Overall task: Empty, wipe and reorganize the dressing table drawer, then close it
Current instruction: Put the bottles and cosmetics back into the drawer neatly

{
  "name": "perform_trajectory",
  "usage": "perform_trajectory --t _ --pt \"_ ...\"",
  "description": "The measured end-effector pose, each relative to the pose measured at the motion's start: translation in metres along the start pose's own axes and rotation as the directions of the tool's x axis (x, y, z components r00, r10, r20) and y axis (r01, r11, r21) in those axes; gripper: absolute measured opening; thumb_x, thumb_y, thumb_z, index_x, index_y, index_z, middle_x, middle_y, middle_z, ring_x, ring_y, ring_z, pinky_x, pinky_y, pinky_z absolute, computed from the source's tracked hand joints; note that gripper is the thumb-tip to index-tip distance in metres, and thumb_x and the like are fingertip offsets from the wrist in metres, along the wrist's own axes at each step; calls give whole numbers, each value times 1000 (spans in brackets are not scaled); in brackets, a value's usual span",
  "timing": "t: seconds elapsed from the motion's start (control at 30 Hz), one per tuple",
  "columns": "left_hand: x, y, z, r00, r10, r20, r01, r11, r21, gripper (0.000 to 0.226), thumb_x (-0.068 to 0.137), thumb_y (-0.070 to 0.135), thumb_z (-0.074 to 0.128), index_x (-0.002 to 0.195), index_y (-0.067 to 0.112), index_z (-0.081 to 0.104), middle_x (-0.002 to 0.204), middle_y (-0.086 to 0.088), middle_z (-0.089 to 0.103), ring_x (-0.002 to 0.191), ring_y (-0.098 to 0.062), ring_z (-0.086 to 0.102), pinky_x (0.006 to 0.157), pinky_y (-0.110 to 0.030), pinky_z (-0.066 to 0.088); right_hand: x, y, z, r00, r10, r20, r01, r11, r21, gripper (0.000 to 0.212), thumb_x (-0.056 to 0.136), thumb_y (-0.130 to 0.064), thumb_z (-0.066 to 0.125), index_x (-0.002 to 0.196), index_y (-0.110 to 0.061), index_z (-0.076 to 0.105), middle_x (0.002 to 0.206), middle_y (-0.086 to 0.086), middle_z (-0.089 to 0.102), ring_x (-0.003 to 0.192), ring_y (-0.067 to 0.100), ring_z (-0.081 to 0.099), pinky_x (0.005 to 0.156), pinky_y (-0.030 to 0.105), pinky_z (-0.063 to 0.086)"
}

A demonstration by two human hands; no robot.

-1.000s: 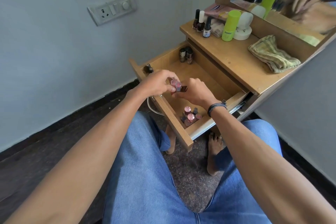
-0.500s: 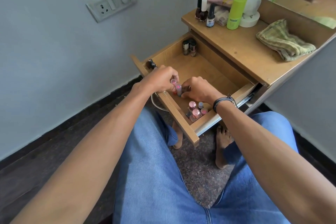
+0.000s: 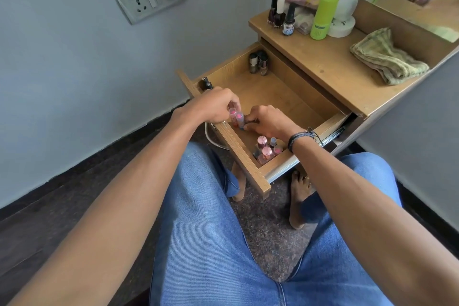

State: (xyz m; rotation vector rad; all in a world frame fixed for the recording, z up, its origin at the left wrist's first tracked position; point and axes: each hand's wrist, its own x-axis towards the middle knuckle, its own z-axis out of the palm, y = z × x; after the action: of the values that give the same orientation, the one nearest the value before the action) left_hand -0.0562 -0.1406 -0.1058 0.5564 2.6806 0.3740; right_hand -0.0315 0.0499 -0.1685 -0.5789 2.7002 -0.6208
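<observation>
The wooden table (image 3: pixel 330 67) fills the 1 o'clock area, with its drawer (image 3: pixel 250 154) pulled wide open toward the middle. A folded checked cloth (image 3: pixel 387 59) lies on the tabletop at 2 o'clock. The left grip (image 3: pixel 213 107) hangs over the drawer's 9 o'clock edge, fingers curled around two small pink-capped tubes (image 3: pixel 62 115) held upright. The right grip (image 3: pixel 270 122) is curled too, its fingertips at the tubes' lower ends; whether it pinches them I cannot tell. A green bottle (image 3: pixel 323 17) stands at 12 o'clock. Pink-capped bottles (image 3: pixel 265 149) cluster in the drawer's 5 o'clock corner, and two dark bottles (image 3: pixel 258 62) stand in its 12 o'clock corner.
</observation>
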Motion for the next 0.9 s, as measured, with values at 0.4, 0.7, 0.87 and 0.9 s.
perform_trajectory --t 0.4,0.7,0.87,0.9 --pt "-3 -6 1 1000 -24 -2 24 1000 1 34 94 8 55 100 33 76 110 6 71 102 -16 64 90 -44 53 1 -5 1 997 -75 30 76 997 -23 20 101 -37 59 115 -38 74 102 -3 51 92 21 54 81 37 46" --pt "-5 -8 1 999 -37 27 36 999 6 42 93 4 47 97 35 75 110 6 70 102 -16 62 90 -48 53 2 -5 3 995 -94 43 94 995 -19 23 101 -40 59 118 -36 73 104 0 53 97 24 57 82 38 47" --pt "-2 -6 1 998 -44 52 43 999 22 48 91 4 43 90 39 74 99 11 70 94 -14 62 86 -48 54 1 -2 3 995 -90 30 90 996 -2 25 99 -44 60 120 -37 73 103 -1 53 94 21 55 79 36 45" --pt "-2 -6 1 998 -46 53 44 999 27 48 91 5 42 89 41 74 99 9 70 94 -15 63 85 -48 55 1 -2 4 996 -91 23 91 996 -7 27 99 -45 60 121 -38 73 101 -2 52 93 19 54 77 34 43"
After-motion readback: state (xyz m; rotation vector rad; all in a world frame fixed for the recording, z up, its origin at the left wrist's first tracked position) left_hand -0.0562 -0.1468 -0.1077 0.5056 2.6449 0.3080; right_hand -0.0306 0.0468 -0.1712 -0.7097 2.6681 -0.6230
